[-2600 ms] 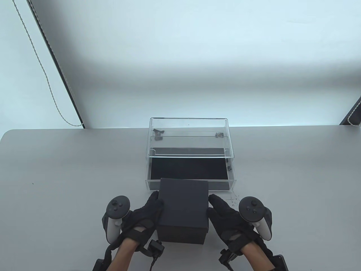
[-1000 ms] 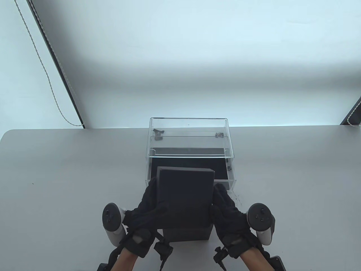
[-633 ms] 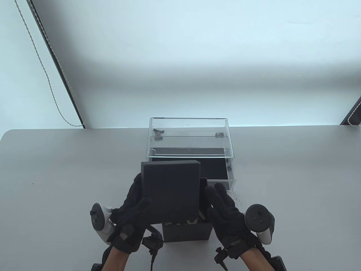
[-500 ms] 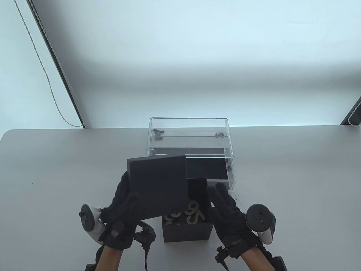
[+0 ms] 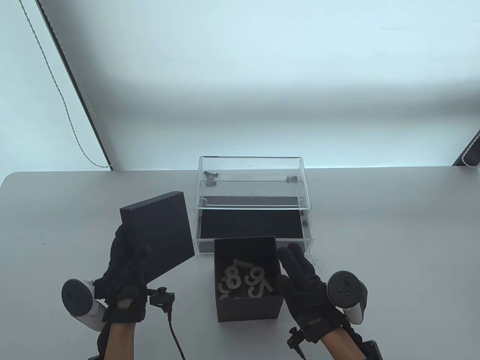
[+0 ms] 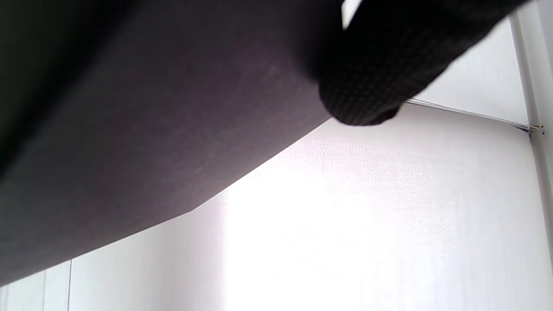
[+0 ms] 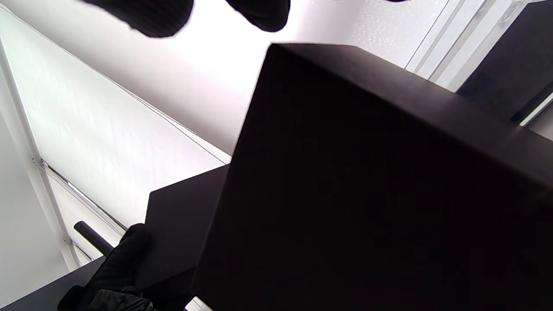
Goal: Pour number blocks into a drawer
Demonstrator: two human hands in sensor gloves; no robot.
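With the left hand [image 5: 125, 279] gripping the lid [image 5: 157, 234] aside, the right hand [image 5: 303, 287] is resting flat-fingered against the open box [image 5: 248, 307] of number blocks [image 5: 243, 281], just before the drawer [image 5: 251, 225].

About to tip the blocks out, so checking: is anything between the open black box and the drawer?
Nothing visible. The lid is off, held by the left hand to the left. The box stands right before the drawer, pulled out, top open.
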